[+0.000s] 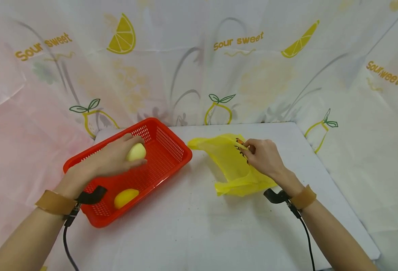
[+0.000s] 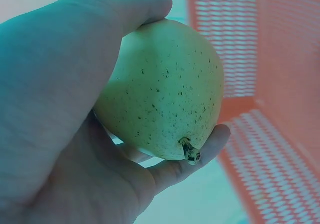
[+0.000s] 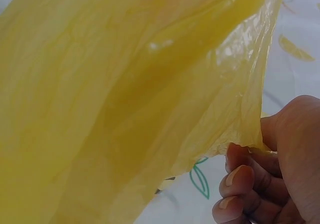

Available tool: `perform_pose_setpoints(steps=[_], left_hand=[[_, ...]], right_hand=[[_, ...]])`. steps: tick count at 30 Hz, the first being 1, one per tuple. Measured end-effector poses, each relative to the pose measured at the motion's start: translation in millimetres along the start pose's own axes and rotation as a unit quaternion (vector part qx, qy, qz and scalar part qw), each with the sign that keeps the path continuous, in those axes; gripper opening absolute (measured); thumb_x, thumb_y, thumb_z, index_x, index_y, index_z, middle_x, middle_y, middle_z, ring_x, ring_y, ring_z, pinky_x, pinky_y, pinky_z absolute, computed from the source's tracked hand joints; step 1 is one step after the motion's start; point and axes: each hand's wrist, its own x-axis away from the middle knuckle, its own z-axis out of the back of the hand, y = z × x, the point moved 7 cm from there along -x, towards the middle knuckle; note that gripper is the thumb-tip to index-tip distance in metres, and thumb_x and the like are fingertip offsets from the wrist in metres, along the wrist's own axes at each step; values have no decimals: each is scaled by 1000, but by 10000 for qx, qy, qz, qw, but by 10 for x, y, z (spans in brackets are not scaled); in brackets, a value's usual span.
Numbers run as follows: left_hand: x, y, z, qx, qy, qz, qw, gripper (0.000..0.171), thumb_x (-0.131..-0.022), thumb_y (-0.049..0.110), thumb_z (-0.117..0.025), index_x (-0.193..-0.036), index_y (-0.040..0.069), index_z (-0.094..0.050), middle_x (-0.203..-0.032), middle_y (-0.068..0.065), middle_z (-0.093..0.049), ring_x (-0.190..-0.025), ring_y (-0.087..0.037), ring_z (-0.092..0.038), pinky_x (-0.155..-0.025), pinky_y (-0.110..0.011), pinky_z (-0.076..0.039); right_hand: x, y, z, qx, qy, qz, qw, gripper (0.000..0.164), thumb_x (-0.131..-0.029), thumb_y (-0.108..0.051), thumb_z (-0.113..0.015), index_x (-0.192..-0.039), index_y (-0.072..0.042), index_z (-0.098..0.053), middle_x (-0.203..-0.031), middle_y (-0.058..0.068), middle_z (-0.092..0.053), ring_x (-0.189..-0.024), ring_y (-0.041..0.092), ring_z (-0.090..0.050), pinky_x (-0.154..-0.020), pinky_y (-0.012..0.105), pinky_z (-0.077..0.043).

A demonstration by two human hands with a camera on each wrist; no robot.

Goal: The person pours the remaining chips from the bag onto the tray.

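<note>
A pale yellow-green pear (image 1: 138, 152) is gripped in my left hand (image 1: 115, 156), above the red basket. Dark speckles and a short stem show on the pear (image 2: 165, 94) in the left wrist view, with thumb and fingers curled round it. My right hand (image 1: 266, 157) pinches the edge of a thin yellow plastic bag (image 1: 226, 154), which spreads out on the table side toward the basket. In the right wrist view the bag (image 3: 125, 84) is stretched up from the fingertips, its film sheer and creased.
The red perforated basket (image 1: 170, 133) stands at the left of the white table (image 1: 185, 233). Inside it, near the front, lies a yellow oval fruit (image 1: 125, 197). A white cloth (image 1: 185, 75) printed with lemons hangs behind the table.
</note>
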Motion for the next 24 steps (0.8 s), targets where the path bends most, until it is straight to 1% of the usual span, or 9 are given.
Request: perform_pose_setpoints(steps=[3,5,8,10,12,16,19,24], left_hand=[[35,188,168,-89,261,-219,9994,54,-80,53,-70,-122,25,-51,-115,1,-47,-86,-16,-55,-69,-29,-52],[58,323,257,-136,366,-405,9984,52,-80,52,-70,-121,26,-51,-114,5,-46,-87,-14,-54,-70,-28,-51],[92,533,353,-193,467,-712,9962,50,-81,49,-71,-121,28,-51,-109,8,-46,-88,-11,-51,-69,-26,-50],[110,677,397,-230,510,-896,9944,48,-81,46,-72,-121,29,-51,-106,10,-46,-85,-9,-50,-67,-25,-49],[125,813,425,-238,501,-1046,9930,47,-81,43,-73,-120,31,-51,-105,11,-45,-82,-8,-50,-66,-25,-48],[140,1025,425,-354,387,-1260,9906,48,-82,46,-71,-122,31,-50,-107,11,-44,-82,-7,-49,-66,-23,-48],[144,1134,415,-499,369,-1417,9880,49,-83,47,-70,-124,30,-50,-109,11,-44,-85,-6,-48,-67,-22,-47],[135,1284,426,-509,469,-1711,9828,46,-84,46,-69,-122,29,-51,-107,11,-44,-89,-6,-45,-68,-23,-45]], right_hand=[[-14,-19,5,13,-39,-21,10000,9,-86,-15,-70,-90,-9,-73,-50,-11,-54,-37,3,-44,-38,25,-36],[-21,-27,7,16,-64,-56,10000,8,-86,-15,-69,-90,-9,-73,-50,-10,-54,-38,4,-44,-38,25,-36],[-31,-35,8,33,-95,-82,9999,9,-87,-15,-69,-91,-8,-73,-50,-10,-54,-38,5,-44,-39,25,-36],[-33,-44,14,47,-98,-76,9999,9,-87,-15,-69,-92,-9,-73,-49,-10,-54,-38,5,-43,-38,25,-36],[-30,-44,22,44,-80,-45,9999,10,-87,-15,-68,-92,-8,-73,-49,-10,-53,-37,5,-42,-38,25,-35],[-22,-43,31,4,-39,-23,10000,9,-87,-14,-68,-91,-8,-73,-49,-10,-53,-36,4,-42,-36,24,-34],[-21,-46,30,-31,-39,-68,10000,9,-87,-14,-68,-91,-8,-73,-50,-10,-54,-37,3,-44,-36,24,-35],[-25,-64,28,-2,-38,-82,10000,9,-87,-15,-68,-91,-9,-73,-49,-10,-53,-37,4,-44,-36,24,-35]])
